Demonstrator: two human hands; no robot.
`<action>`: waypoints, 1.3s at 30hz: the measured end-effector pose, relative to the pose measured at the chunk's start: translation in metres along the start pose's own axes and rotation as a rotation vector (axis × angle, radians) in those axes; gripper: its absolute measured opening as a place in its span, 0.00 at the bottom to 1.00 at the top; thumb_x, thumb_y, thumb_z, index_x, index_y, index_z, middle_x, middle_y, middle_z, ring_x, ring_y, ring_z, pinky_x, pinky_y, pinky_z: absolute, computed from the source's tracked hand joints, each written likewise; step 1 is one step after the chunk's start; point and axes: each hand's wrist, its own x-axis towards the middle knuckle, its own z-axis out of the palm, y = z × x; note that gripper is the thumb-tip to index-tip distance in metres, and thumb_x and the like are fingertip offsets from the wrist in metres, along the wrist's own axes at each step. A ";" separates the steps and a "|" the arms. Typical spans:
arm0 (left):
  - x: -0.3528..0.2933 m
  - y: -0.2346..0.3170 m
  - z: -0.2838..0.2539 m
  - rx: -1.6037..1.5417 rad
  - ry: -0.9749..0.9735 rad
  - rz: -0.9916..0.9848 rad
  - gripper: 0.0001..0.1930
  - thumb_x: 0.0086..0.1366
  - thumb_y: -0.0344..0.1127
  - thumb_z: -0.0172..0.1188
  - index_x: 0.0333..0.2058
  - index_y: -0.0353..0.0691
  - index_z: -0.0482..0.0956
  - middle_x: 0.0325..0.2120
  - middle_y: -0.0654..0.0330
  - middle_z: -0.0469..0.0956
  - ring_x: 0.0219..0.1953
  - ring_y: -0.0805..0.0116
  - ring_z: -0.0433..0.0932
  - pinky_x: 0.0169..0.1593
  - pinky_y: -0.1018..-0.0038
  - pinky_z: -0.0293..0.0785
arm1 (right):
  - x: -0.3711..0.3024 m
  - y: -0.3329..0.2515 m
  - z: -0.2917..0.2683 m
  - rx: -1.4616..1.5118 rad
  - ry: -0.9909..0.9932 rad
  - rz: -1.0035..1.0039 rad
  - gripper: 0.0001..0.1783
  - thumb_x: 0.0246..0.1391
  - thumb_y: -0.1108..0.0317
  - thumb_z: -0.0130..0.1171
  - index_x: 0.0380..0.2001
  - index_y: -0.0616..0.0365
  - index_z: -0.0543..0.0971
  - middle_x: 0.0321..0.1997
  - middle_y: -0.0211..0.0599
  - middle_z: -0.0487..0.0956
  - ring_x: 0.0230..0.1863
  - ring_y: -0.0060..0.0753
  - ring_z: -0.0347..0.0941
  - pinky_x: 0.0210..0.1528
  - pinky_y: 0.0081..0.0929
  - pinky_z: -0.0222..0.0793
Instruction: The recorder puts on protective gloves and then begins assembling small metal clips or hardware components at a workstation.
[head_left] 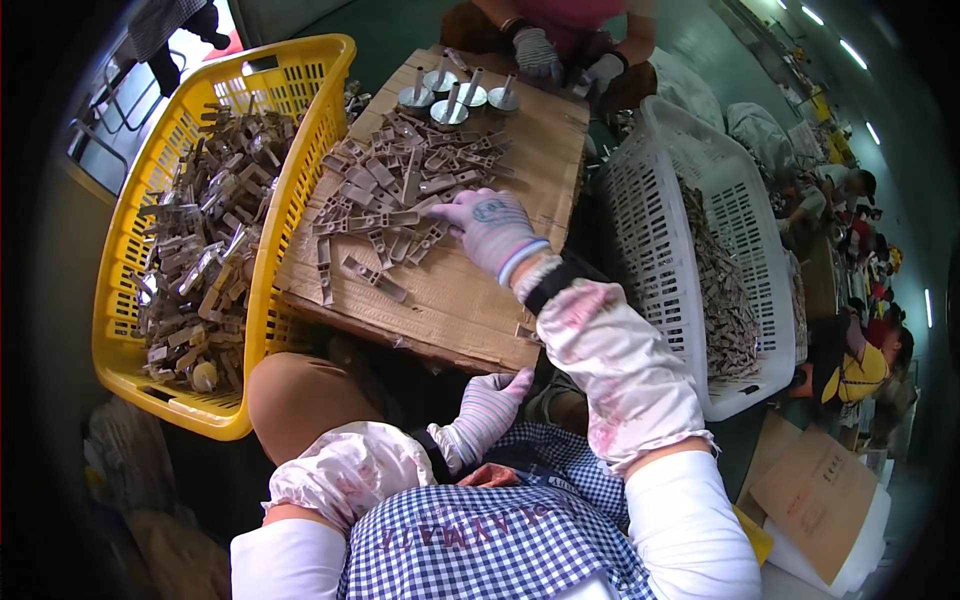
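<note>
My right hand point(492, 230), in a striped knit glove, reaches over a pile of small grey-brown elongated parts point(385, 175) on a cardboard-topped surface point(450, 300). Its fingertips close on one such part at the pile's right edge; the exact grip is partly hidden. Closer to me, my left hand point(485, 412), gloved alike, is held above my lap just off the near edge of the cardboard. Its fingers are drawn together with the thumb, and whatever may be between them cannot be made out. A few parts lie loose at the pile's near side.
A yellow basket point(300, 190) full of parts stands at left, a white basket point(640, 230) with more parts at right. Several round metal discs with upright stems point(449, 110) stand on the far cardboard. Across from me sits a person with gloved hands point(538, 55).
</note>
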 end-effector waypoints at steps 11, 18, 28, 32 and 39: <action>-0.005 0.006 -0.005 -0.059 -0.015 -0.042 0.18 0.67 0.46 0.63 0.32 0.33 0.84 0.23 0.67 0.80 0.25 0.83 0.70 0.30 0.79 0.69 | -0.070 0.009 -0.021 0.493 0.000 0.154 0.14 0.56 0.62 0.62 0.44 0.54 0.78 0.38 0.36 0.81 0.38 0.42 0.78 0.42 0.35 0.73; -0.006 0.014 -0.003 -0.074 -0.046 -0.010 0.19 0.69 0.45 0.60 0.35 0.31 0.85 0.29 0.61 0.84 0.28 0.78 0.77 0.35 0.79 0.73 | -0.165 0.075 -0.009 1.036 0.066 0.695 0.15 0.56 0.61 0.68 0.38 0.63 0.82 0.33 0.32 0.83 0.36 0.20 0.76 0.42 0.22 0.73; -0.005 0.010 -0.002 0.005 -0.042 0.043 0.18 0.69 0.46 0.59 0.34 0.34 0.86 0.27 0.62 0.84 0.26 0.78 0.77 0.33 0.79 0.72 | -0.179 0.079 0.014 0.986 0.028 0.752 0.12 0.55 0.62 0.68 0.36 0.59 0.84 0.33 0.32 0.85 0.35 0.21 0.77 0.44 0.25 0.72; -0.007 0.013 -0.002 0.012 -0.030 0.033 0.19 0.69 0.46 0.59 0.34 0.34 0.86 0.27 0.62 0.84 0.26 0.78 0.77 0.33 0.79 0.72 | -0.175 0.078 0.012 0.997 0.011 0.764 0.12 0.56 0.61 0.68 0.36 0.59 0.84 0.33 0.31 0.85 0.35 0.20 0.76 0.43 0.25 0.72; -0.007 0.015 0.000 -0.029 -0.033 0.020 0.18 0.69 0.46 0.60 0.35 0.33 0.85 0.29 0.62 0.84 0.28 0.78 0.77 0.35 0.80 0.73 | -0.177 0.095 0.033 1.021 -0.035 0.741 0.12 0.57 0.62 0.67 0.36 0.59 0.84 0.32 0.30 0.84 0.34 0.19 0.76 0.42 0.25 0.73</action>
